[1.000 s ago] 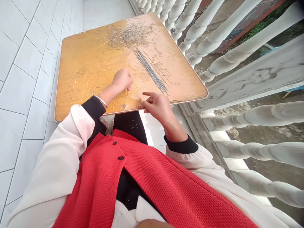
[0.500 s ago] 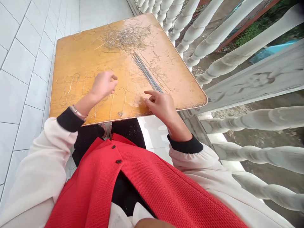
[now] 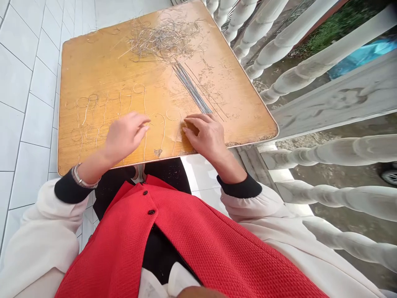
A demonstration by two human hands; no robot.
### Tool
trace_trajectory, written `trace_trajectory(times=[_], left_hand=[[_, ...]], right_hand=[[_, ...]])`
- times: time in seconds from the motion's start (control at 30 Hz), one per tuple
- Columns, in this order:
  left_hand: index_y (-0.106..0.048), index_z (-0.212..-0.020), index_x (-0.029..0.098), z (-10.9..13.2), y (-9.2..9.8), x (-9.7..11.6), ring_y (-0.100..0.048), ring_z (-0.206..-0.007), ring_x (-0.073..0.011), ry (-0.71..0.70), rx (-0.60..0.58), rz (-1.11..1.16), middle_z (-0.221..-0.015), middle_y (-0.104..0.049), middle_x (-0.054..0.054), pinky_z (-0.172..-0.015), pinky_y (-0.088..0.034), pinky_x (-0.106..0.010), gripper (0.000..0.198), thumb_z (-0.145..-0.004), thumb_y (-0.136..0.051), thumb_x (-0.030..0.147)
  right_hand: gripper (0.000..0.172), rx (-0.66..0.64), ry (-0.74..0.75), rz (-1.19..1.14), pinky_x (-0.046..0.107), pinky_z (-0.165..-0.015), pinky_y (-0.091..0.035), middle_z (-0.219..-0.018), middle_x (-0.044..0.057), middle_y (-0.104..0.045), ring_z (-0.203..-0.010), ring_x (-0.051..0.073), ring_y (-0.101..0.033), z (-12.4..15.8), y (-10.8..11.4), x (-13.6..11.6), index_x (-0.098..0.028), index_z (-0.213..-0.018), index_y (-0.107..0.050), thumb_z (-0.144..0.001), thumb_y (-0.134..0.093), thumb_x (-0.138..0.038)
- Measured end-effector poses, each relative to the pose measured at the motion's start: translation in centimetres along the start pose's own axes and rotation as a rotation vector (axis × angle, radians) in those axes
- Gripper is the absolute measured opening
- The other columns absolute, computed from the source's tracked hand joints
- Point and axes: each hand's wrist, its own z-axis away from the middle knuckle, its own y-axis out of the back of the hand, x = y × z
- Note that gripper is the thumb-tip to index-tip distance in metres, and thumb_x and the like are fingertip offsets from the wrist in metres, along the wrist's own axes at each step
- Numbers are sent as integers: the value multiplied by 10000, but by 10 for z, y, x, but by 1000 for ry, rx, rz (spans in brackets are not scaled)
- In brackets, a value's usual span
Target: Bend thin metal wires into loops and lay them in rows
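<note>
My left hand (image 3: 125, 133) is over the table's near side, thumb and forefinger a little apart, with nothing visible between them. Its fingertips are close to a thin wire with a curved top (image 3: 163, 128). On the other side, my right hand (image 3: 207, 135) rests at the near edge, thumb and forefinger slightly parted. Those fingertips nearly reach another hooked wire (image 3: 176, 138); whether they touch it I cannot tell. Just beyond the right hand lies a bundle of straight grey wires (image 3: 192, 90), its near end partly behind the knuckles. Several looped wires (image 3: 88, 108) lie in rows at left.
A tangled heap of thin wire (image 3: 166, 39) sits at the far side of the wooden table (image 3: 93, 66). A white baluster railing (image 3: 263, 58) runs along the right, and a white tiled surface (image 3: 37, 111) is at left. A few loose straight wires (image 3: 214, 101) lie beside the bundle.
My left hand has come down and nearer the table's front edge, uncovering a looped wire behind it. My right hand has stayed nearly in place, its fingers lower. The view has shifted slightly.
</note>
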Motion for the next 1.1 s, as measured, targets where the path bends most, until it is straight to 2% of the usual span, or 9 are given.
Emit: trace_trajectory(times=[0.17, 0.3, 0.43, 0.57, 0.7, 0.8, 0.93, 1.0, 1.1], left_hand=[[-670, -1239, 116, -88, -27, 26, -652, -1218, -284, -36, -254, -262, -1303, -685, -174, -1040, -489, -416, 294, -967, -568, 158], [-697, -1178, 83, -122, -49, 37, -662, -1190, -306, 27, -337, -364, -1268, -705, -218, -1006, -496, -423, 316, -921, -524, 19], [-720, -1074, 53, -125, -58, 37, -686, -1100, -303, 48, -319, -342, -1194, -731, -238, -933, -502, -421, 345, -893, -444, -45], [-733, -1034, 82, -127, -63, 28, -695, -1053, -292, 13, -307, -301, -1139, -753, -209, -907, -506, -412, 337, -858, -481, -54], [-749, -938, 172, -131, -60, 19, -680, -924, -185, 36, -266, -117, -1009, -775, -73, -854, -509, -325, 305, -830, -537, -19], [-758, -923, 150, -129, -51, 17, -672, -825, -157, 75, -221, 62, -926, -763, -51, -795, -516, -299, 260, -805, -569, 14], [-750, -1022, 125, -115, -36, 15, -672, -785, -144, 47, -210, 162, -917, -750, -58, -782, -531, -294, 264, -824, -581, 77], [-714, -1162, 133, -104, -28, 12, -684, -876, -154, -65, -221, 173, -1037, -746, -76, -842, -539, -304, 332, -847, -612, 144], [-539, -1438, 181, -88, -21, 7, -679, -1023, -179, -301, -286, 175, -1339, -652, -126, -932, -533, -331, 609, -859, -696, 287]], right_hand=[[255, -2, 25, 37, 550, -952, -505, -1198, 156, -722, -1064, 336, -624, 2, -2, -6, -192, -1086, -759, -942, -558, -254], [270, -4, 57, 65, 531, -962, -499, -1199, 153, -724, -1019, 312, -627, 2, -1, -10, -172, -1059, -755, -976, -518, -274], [269, -1, 67, 59, 516, -959, -497, -1194, 147, -722, -1017, 303, -628, 3, -1, -11, -175, -1055, -751, -981, -509, -268], [254, -1, 40, 5, 531, -967, -498, -1197, 153, -726, -1031, 314, -642, 2, -1, -11, -176, -1065, -749, -964, -532, -263], [311, 39, -135, -149, 478, -898, -534, -1108, 150, -759, -956, 290, -683, -2, 4, -14, -152, -1160, -732, -931, -568, -284], [387, -43, -323, -400, 394, -776, -546, -898, 107, -768, -707, 205, -670, -9, 12, -20, -110, -1230, -705, -892, -611, -274], [340, -127, -499, -764, 272, -563, -449, -629, 0, -654, -470, 98, -503, -14, 23, -32, -87, -1162, -725, -900, -612, -272], [310, -92, -533, -876, 239, -497, -370, -563, -31, -587, -431, 71, -430, -14, 28, -37, -87, -1092, -737, -919, -613, -312], [330, -107, -540, -983, 227, -453, -283, -508, -52, -529, -405, 54, -364, -13, 33, -41, -86, -1031, -735, -923, -646, -386]])
